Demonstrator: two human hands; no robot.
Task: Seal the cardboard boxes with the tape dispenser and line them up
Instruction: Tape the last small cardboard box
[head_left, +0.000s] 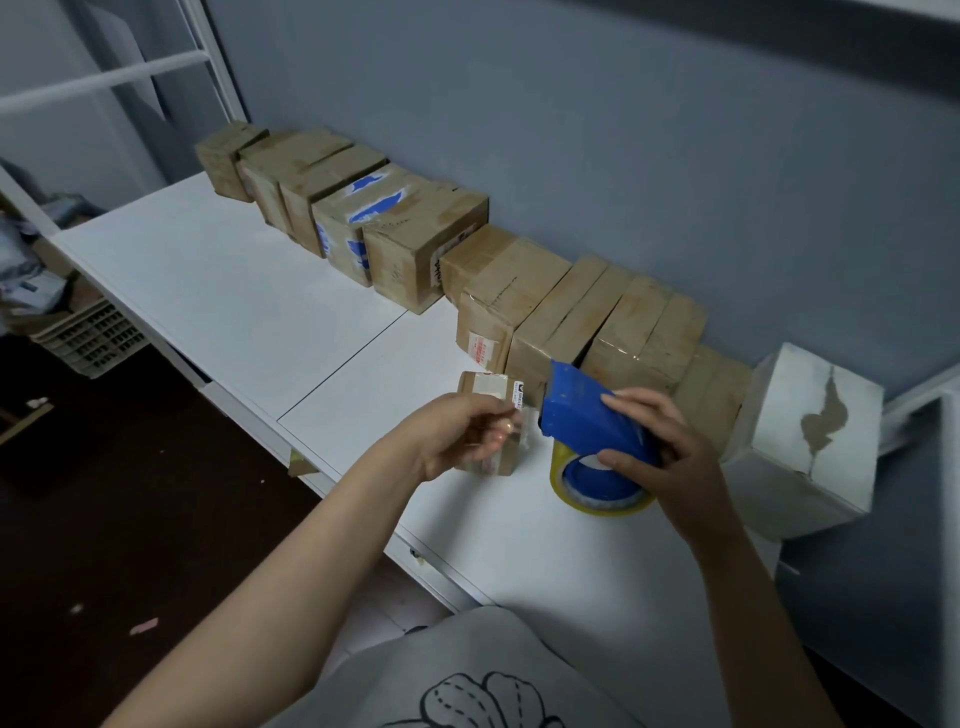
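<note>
Nearby: a row of brown boxes (550, 317) runs along the blue-grey wall (623, 156) just behind the small box (483, 384); a white box (810, 441) with torn skin ends the row, right of the small box.
Desk: white desk (234, 270) carries everything; the small box sits near its front edge.
Left of the small box: bare desk, then a white metal frame (119, 78) and a slatted crate (91, 338) low by the dark floor (130, 493).
Floor: one pink scrap (143, 627), left of and nearer than the small box.
In the way: the left hand (457, 431) covers the small box's middle; the tape dispenser (582, 410) hides the lower front of the row boxes behind it; the right hand (670, 452) hides the dispenser's handle.
Left fingers (501, 428): curled narrow, pinching the clear tape strip (525, 422) over the small box.
Right fingers (636, 402): wrapped round the blue tape dispenser, just right of the small box, raised above the desk.
Tape roll (597, 501): yellowish, in the dispenser, right of the small box.
Count, brown boxes in the row: about a dozen; seams between neighbours blur, so I cannot tell exactly.
Count, blue-patched boxes: one (353, 218), far left of the small box.
Count, white boxes: one.
Count, loose boxes: one, the small box.
Count, dispensers: one.
Count, hands: two.
</note>
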